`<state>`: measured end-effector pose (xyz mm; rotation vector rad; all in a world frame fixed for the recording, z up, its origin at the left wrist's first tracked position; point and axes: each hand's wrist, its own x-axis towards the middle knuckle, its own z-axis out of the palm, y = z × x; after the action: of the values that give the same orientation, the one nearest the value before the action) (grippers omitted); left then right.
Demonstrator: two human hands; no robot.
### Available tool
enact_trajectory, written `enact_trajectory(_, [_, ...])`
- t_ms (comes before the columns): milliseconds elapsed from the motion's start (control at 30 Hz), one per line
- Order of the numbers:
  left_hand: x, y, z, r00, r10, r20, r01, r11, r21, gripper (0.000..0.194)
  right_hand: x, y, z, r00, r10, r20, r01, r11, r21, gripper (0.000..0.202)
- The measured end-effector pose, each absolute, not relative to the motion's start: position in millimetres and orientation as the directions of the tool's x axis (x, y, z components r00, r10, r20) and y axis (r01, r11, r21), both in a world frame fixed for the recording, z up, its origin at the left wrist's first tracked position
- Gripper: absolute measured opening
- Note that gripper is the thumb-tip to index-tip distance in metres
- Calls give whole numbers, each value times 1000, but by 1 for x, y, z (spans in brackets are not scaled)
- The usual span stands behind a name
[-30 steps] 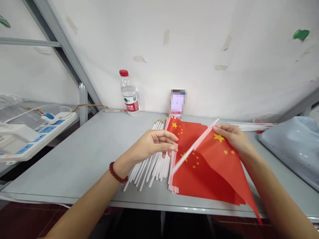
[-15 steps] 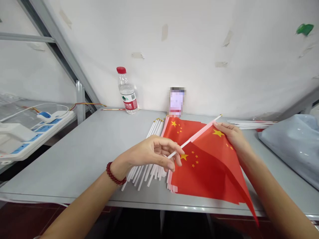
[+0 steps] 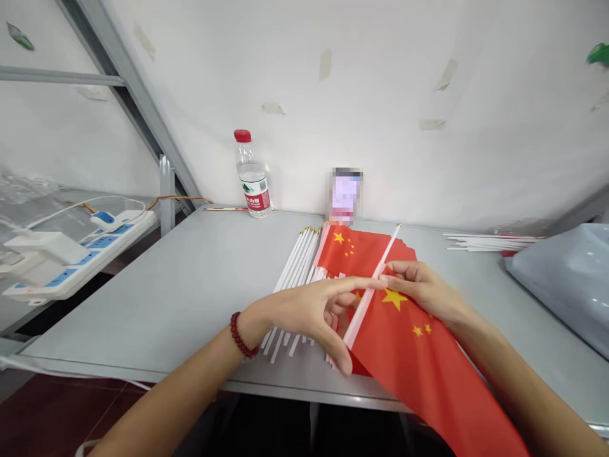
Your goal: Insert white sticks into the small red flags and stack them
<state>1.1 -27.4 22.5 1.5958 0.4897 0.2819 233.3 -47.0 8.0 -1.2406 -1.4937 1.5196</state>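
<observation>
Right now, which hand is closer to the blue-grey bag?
Right. The right hand, pinching a flag, is to the left of the bag; the left hand is farther left, beside that flag's white pole.

A big, flat white wall (image 3: 295,57) fills the top of the frame. Short strips of pale beige tape (image 3: 325,65) are stuck on it. A grey metal beam (image 3: 130,89) slants down at the upper left, and a thin grey metal bar (image 3: 61,77) meets it. A smooth grey worktop (image 3: 157,292) goes across the middle. Shiny dark red floor tiles (image 3: 61,412) show at the lower left. Light makes the wall bright.
</observation>
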Motion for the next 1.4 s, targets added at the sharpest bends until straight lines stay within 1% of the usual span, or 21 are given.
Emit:
enact_trajectory(67, [2,-26,21,920,359,-159,169,3,986,103,235,-48,9,-438,879,-187,224,-94,-970,27])
enact_trajectory(100, [2,-25,20,924,336,-181,186,17,982,100,235,-49,9,-499,844,-198,254,-75,-964,26])
enact_trajectory(200, [1,-24,19,893,407,-192,217,-15,976,79,231,-54,9,-660,720,-212,279,-27,-960,34])
enact_trajectory(267, [2,-24,19,866,466,-182,244,-75,967,67,226,-58,7,-708,675,-207,278,-3,-961,41])
enact_trajectory(333, [3,-24,17,810,566,-156,242,-79,967,60,221,-61,5,-734,652,-190,279,34,-960,44])
enact_trajectory(400, [1,-18,14,661,745,-89,172,-35,984,48,219,-63,1,-778,601,-184,276,64,-959,45])
enact_trajectory(467, [-6,-7,11,386,922,-4,44,-14,999,33,221,-62,-2,-862,467,-194,251,61,-966,46])
enact_trajectory(533, [-19,8,10,118,991,65,-31,-61,998,26,226,-60,-4,-933,291,-210,217,-7,-976,46])
enact_trajectory(567, [-26,15,10,55,996,75,-4,-75,997,24,229,-58,-4,-951,227,-211,204,-52,-978,46])
enact_trajectory(600, [-32,22,10,29,995,94,45,-95,994,22,232,-56,-5,-955,209,-210,195,-90,-977,45])
enact_trajectory(667, [-41,32,8,20,990,140,273,-140,952,18,236,-53,-5,-936,279,-214,190,-112,-975,42])
enact_trajectory(733, [-44,37,3,128,979,161,498,-204,843,20,238,-50,-5,-910,357,-209,192,-83,-978,38])
enact_trajectory(800, [-43,38,-4,268,948,171,644,-309,700,27,238,-49,-4,-906,369,-207,198,-63,-978,34])
enact_trajectory(867, [-41,38,-10,350,920,179,729,-387,565,40,237,-48,-3,-903,370,-218,206,-73,-976,30])
enact_trajectory(933, [-41,38,-15,367,915,168,786,-402,471,52,237,-47,-2,-882,411,-230,209,-98,-973,26])
enact_trajectory(1000, [-43,39,-17,369,918,148,819,-396,416,52,236,-46,-1,-853,470,-226,187,-129,-974,23])
enact_trajectory(1067, [-46,41,-18,384,913,138,826,-407,391,44,236,-45,0,-819,533,-212,149,-159,-976,20])
enact_trajectory(1233, [-44,42,-16,419,892,172,793,-451,409,34,233,-45,2,-645,742,-183,53,-196,-979,26])
enact_trajectory(1300, [-37,36,-10,394,895,212,735,-445,511,33,230,-46,2,-552,810,-199,56,-202,-978,27])
enact_trajectory(1333, [-32,30,-6,379,900,215,679,-428,596,33,228,-46,2,-515,832,-208,66,-203,-977,28])
enact_trajectory(1400, [-20,17,4,459,883,100,520,-358,775,36,223,-47,1,-464,861,-208,106,-179,-978,29])
